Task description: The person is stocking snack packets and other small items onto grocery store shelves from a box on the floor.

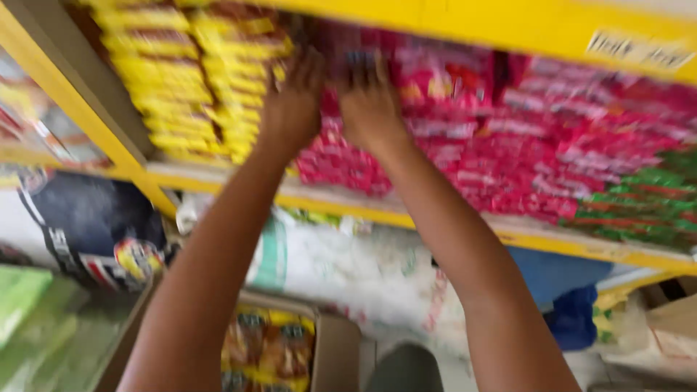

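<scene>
Head view, and the picture is smeared with motion, so fine detail is lost. Both arms are up at a yellow shelf, reaching into the stock. The left hand lies flat, fingers spread, against the seam where the stack of yellow packets meets the pink packets. The right hand is just beside it, palm pressed on the pink packets, fingertips up at the top of the pile. Whether either hand has actually closed on a packet, I cannot tell: the fingers are blurred and the palms face away.

The pink packets fill the middle of the shelf in tight rows; green packets sit at the far right end of the same board. A yellow shelf edge crosses the top of the frame.

Down below, a white printed sack lies under the shelf, with a blue bag to its right and a dark printed sack to its left. A cardboard box stands open on the floor between the arms, orange packets inside.
</scene>
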